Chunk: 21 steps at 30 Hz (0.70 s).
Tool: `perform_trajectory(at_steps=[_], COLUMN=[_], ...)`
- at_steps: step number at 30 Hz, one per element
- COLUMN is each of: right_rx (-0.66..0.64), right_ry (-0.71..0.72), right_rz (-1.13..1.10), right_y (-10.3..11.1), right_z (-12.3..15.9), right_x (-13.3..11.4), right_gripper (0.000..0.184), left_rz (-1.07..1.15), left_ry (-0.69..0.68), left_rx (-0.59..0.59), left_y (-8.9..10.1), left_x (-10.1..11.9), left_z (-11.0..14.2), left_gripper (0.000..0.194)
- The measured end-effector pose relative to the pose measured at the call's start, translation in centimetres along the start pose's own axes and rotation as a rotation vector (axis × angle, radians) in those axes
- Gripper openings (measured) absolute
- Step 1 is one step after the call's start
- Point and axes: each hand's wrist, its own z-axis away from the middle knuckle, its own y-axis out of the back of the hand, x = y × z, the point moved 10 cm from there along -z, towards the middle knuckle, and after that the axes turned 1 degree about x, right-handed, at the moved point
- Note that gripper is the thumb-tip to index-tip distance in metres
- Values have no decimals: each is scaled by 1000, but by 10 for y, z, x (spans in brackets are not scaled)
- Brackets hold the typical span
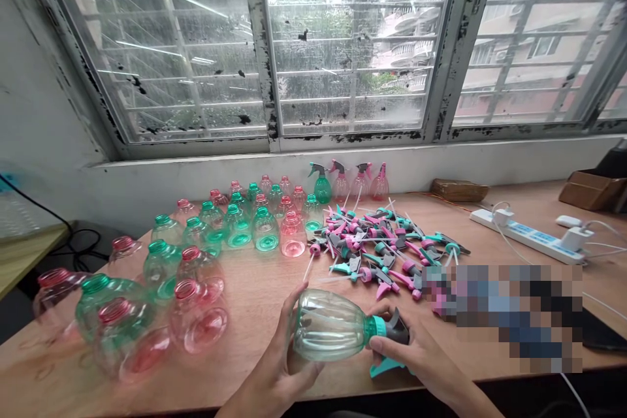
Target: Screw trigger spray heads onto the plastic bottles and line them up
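A clear green spray bottle [330, 326] lies sideways in the air above the table's front edge. My left hand [284, 353] wraps round its base end, fingers closed on it. At its neck, my right hand [401, 346] grips the spray head [394, 328], which is grey with a teal collar and a teal trigger [386, 366] pointing down. The collar sits against the bottle's neck; how tightly it is screwed I cannot tell. Just beyond my hands lies a heap of loose pink, teal and grey spray heads [377, 241], some with white tubes.
Several open pink bottles [198, 323] and green bottles [267, 232] stand on the left of the wooden table [249, 313]. Assembled spray bottles [322, 186] line the wall. A power strip [529, 235], a brown packet [459, 191] and a cardboard box [590, 189] are at right.
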Motion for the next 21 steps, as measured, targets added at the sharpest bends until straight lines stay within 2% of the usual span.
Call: perform_trajectory(at_steps=[4, 9, 14, 17, 21], right_rx=[18, 19, 23, 19, 21], right_ry=[9, 14, 7, 14, 8], right_rz=[-19, -16, -20, -15, 15], right_y=[1, 1, 1, 1, 1], right_z=[0, -1, -2, -2, -2], right_x=[-2, -3, 0, -1, -2], right_gripper=[41, 41, 42, 42, 43], left_rz=[103, 121, 90, 131, 179], left_ry=[8, 9, 24, 65, 52], left_rx=[21, 19, 49, 43, 59], left_y=[-3, -4, 0, 0, 2], left_x=[2, 4, 4, 0, -3], left_z=[0, 1, 1, 0, -2], left_gripper=[81, 80, 88, 95, 106])
